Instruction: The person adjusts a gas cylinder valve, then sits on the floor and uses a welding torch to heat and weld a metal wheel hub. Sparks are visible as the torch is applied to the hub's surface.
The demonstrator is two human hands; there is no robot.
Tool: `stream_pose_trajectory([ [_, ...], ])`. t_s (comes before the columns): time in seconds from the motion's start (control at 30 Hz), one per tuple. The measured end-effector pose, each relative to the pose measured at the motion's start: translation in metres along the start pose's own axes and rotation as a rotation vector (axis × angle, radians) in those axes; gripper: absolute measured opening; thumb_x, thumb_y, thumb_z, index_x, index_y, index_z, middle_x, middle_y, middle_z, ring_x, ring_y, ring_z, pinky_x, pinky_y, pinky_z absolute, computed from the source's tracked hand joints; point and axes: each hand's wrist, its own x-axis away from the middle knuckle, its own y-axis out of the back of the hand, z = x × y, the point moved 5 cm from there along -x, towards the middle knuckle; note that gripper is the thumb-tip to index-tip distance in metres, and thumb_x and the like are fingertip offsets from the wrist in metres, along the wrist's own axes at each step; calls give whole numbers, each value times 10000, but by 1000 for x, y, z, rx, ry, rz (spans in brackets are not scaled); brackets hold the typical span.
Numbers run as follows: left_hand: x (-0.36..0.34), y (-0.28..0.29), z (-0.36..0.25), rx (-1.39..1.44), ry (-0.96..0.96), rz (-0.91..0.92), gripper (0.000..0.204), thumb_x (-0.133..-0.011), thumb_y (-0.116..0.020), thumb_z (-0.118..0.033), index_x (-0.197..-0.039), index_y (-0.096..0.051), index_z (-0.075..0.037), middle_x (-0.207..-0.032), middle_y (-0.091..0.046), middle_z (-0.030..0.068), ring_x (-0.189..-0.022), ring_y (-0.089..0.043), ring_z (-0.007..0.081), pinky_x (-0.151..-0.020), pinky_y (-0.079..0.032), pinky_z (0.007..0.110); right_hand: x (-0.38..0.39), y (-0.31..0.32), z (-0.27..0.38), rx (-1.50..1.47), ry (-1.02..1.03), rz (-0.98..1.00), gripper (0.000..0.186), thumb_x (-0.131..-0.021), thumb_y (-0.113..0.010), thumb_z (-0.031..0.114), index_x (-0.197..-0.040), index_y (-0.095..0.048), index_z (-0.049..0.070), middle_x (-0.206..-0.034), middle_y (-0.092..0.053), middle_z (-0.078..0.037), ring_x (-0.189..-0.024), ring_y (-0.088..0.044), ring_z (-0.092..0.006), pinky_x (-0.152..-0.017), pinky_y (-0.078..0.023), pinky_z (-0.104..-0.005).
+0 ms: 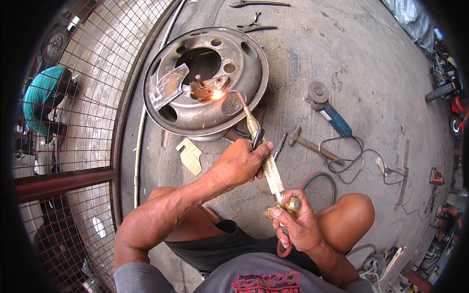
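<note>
A brass cutting torch (269, 173) runs from my lap toward a steel wheel rim (244, 73). My left hand (246, 161) is closed around the torch's body by its black lever. My right hand (293, 222) grips the brass valve knobs at the hose end, with red and green hoses nearby. At the bent tip, a bright glow lights a rusty metal piece (204, 89) inside the rim. A loose steel plate (165, 88) lies on the rim's left side. Below the rim, on the concrete, rests a cut cardboard-like template (190, 154).
An angle grinder (334, 117) and hammer (315, 146) lie right of me with tangled cords. Pliers (256, 27) sit beyond the rim. A wire mesh barrier (97, 58) is at left, with a person in teal (44, 93) bending behind it. Motorbikes and clutter line the right.
</note>
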Motion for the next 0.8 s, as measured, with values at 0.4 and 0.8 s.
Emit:
stream_pose_trajectory([
  [0.4,1,1,-1,-10,-10,-2,612,-1079,-524,-523,-768,-664,-15,-604,-609,42,-511,-534,109,-504,-431,301,-1,3,-6,-57,68,55,282,-1052,-604,127,-1229,-385,150,-845,-625,-146,-408,-482,-110,-360,-403,-232],
  [0.8,0,1,1,-12,-5,-4,610,-1081,-521,-518,-773,-663,-12,-605,-610,44,-513,-531,112,-510,-433,301,-1,4,-5,-74,75,93,233,-1090,-547,271,-1243,-415,155,-885,-658,-211,-414,-504,-132,-382,-429,-251],
])
